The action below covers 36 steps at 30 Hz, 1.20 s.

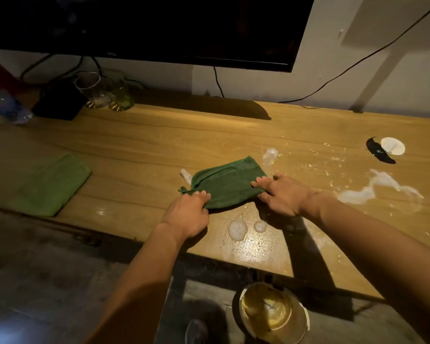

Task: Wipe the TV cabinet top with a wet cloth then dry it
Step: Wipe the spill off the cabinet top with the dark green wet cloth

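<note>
- Down by your feet a metal bowl (271,311) stands on the floor, just below the front edge of the cabinet; something pale shows inside it, though the light is too poor to say what.
- Your left hand (189,214) is closed on the near left corner of the dark green cloth (229,184), fingers curled over its edge.
- Your right hand (281,194) grips the cloth's right end, fingertips on top and thumb tucked beneath.
- Between the two hands the cloth lies folded on the cabinet top (147,142), a little right of the middle and near the front edge.
- Two small foamy puddles (246,228) sit just in front of the cloth, between your wrists, and the wood around them looks wet and shiny.
- To your right a larger white smear (372,189) spreads across the wood, with pale crumbs (333,160) scattered behind it.
- Farther right, near the back, a white disc (392,145) lies beside a dark curved scrap (379,153).
- On the left, well apart from your hands, a lighter green cloth (52,186) lies flat and folded.
- At the back left stand two glass vessels (102,91) beside a black box (59,103), under the dark television (159,28).
</note>
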Motion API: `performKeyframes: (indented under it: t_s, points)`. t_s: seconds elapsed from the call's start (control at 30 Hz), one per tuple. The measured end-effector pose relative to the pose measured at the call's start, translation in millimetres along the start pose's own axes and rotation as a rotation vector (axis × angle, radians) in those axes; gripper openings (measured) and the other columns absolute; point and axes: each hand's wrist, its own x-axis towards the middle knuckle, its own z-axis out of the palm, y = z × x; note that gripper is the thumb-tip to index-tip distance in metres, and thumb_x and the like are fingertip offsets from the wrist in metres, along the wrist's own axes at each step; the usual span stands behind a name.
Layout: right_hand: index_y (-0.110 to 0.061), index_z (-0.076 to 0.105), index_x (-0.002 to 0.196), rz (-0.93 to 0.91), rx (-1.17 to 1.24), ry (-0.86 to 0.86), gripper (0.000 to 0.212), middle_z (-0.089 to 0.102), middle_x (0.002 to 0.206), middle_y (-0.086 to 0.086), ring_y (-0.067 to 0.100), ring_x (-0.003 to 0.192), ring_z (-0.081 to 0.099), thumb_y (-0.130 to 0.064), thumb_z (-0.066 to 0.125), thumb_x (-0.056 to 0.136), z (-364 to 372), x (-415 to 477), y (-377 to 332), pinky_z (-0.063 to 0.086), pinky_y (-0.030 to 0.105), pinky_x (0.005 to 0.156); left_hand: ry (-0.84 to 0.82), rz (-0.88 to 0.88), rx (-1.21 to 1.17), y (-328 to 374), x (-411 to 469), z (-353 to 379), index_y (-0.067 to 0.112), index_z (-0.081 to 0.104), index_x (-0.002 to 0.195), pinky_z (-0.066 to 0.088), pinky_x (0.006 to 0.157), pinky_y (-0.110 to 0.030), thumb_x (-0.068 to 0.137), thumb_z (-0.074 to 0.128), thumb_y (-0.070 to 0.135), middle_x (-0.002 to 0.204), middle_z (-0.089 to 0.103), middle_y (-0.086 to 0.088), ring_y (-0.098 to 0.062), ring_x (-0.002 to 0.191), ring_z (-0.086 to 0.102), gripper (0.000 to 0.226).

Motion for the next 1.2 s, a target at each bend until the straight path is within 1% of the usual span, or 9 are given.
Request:
performKeyframes:
  t_s: [0.1,0.23,0.37,0.5,0.6,0.7,0.9,1.1,1.2]
  points:
    - [-0.024,0.03,0.152,-0.001,-0.007,-0.015,0.053,0.029,0.159,0.002,0.023,0.138,0.037,-0.04,0.032,0.101,7,-15,-2,0.02,0.039,0.118,0.008,-0.016,-0.01,8,-20,11,0.026,0.041,0.148,0.034,0.114,-0.035,0.093,0.046,0.022,0.157,0.035,0.004,-0.021,0.141,0.038,0.056]
    - [-0.023,0.03,0.152,-0.022,0.003,-0.041,0.051,0.022,0.16,0.002,0.014,0.146,0.023,-0.036,0.034,0.103,13,-37,-5,0.001,0.031,0.118,0.016,0.014,0.018,20,-44,23,0.022,0.038,0.15,0.032,0.114,-0.034,0.094,0.043,0.022,0.159,0.033,0.002,-0.018,0.144,0.033,0.057]
    - [-0.026,0.026,0.153,0.027,0.028,-0.065,0.051,0.019,0.162,0.001,0.019,0.149,0.014,-0.033,0.034,0.103,22,-67,-13,-0.009,0.032,0.117,0.003,0.035,0.038,31,-67,37,0.018,0.034,0.151,0.03,0.116,-0.034,0.095,0.041,0.021,0.16,0.031,-0.001,-0.018,0.146,0.029,0.057]
    - [-0.03,0.025,0.153,0.093,0.036,-0.058,0.051,0.021,0.161,-0.001,0.026,0.145,0.02,-0.035,0.035,0.103,37,-99,-14,0.008,0.035,0.119,-0.013,0.066,0.065,42,-83,46,0.016,0.032,0.152,0.03,0.116,-0.035,0.096,0.041,0.023,0.16,0.03,-0.003,-0.019,0.146,0.028,0.058]
    - [-0.03,0.024,0.153,0.095,0.056,-0.044,0.052,0.019,0.161,0.0,0.025,0.147,0.018,-0.034,0.036,0.103,51,-118,-13,0.0,0.034,0.119,-0.022,0.092,0.097,51,-91,50,0.014,0.032,0.152,0.031,0.114,-0.037,0.096,0.041,0.024,0.159,0.031,-0.005,-0.021,0.146,0.029,0.058]
    - [-0.029,0.024,0.153,0.1,0.042,-0.013,0.053,0.019,0.161,-0.001,0.021,0.147,0.018,-0.034,0.037,0.102,65,-137,-10,-0.009,0.025,0.113,-0.033,0.13,0.113,57,-100,56,0.014,0.032,0.151,0.033,0.113,-0.038,0.096,0.04,0.024,0.159,0.032,-0.006,-0.021,0.146,0.029,0.057]
    - [-0.031,0.022,0.153,0.122,0.019,0.002,0.055,0.019,0.161,-0.002,0.013,0.148,0.017,-0.035,0.036,0.1,94,-179,-1,-0.004,0.036,0.12,-0.066,0.192,0.109,72,-114,72,0.018,0.033,0.151,0.038,0.109,-0.039,0.096,0.041,0.028,0.16,0.03,-0.001,-0.019,0.145,0.029,0.056]
    - [-0.029,0.019,0.154,0.146,0.072,0.025,0.06,0.02,0.161,-0.002,0.01,0.148,0.014,-0.038,0.032,0.097,113,-217,-2,-0.005,0.037,0.119,-0.1,0.221,0.139,91,-139,89,0.02,0.029,0.151,0.046,0.101,-0.041,0.094,0.042,0.028,0.161,0.027,0.0,-0.018,0.144,0.033,0.058]
    - [-0.024,0.022,0.154,0.168,0.1,0.1,0.06,0.025,0.161,0.0,0.011,0.148,0.018,-0.036,0.034,0.096,125,-231,-15,0.0,0.037,0.12,-0.127,0.222,0.117,96,-154,97,0.021,0.031,0.151,0.043,0.105,-0.038,0.094,0.042,0.027,0.16,0.031,0.002,-0.015,0.144,0.033,0.059]
